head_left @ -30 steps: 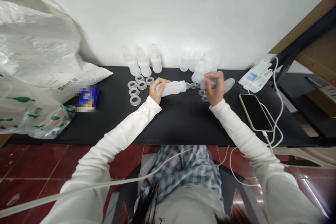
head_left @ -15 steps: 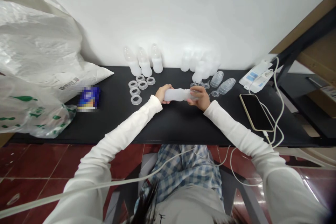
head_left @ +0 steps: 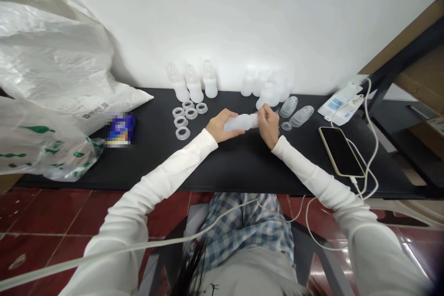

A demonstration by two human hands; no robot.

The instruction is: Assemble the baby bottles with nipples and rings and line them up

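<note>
**Our left hand [head_left: 222, 126] and right hand [head_left: 268, 125] hold a bottle [head_left: 241, 122]**

Plastic bags [head_left: 45, 55] heap at 9 o'clock on the black table [head_left: 236, 171]; a phone [head_left: 341, 151] lies at 3 o'clock. 3 upright bottles [head_left: 194, 84] stand at 11 o'clock, 5 rings [head_left: 182, 133] just below them. Our left hand wraps the bottle's body; our right hand pinches its neck end, mid-table.

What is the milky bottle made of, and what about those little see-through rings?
The milky bottle looks like plastic or silicone with a frosted finish: it is cloudy, lets light through and has a soft sheen. The rings look like clear plastic or silicone, glossy and see-through. Looking can't show whether they're hard or soft.
</note>
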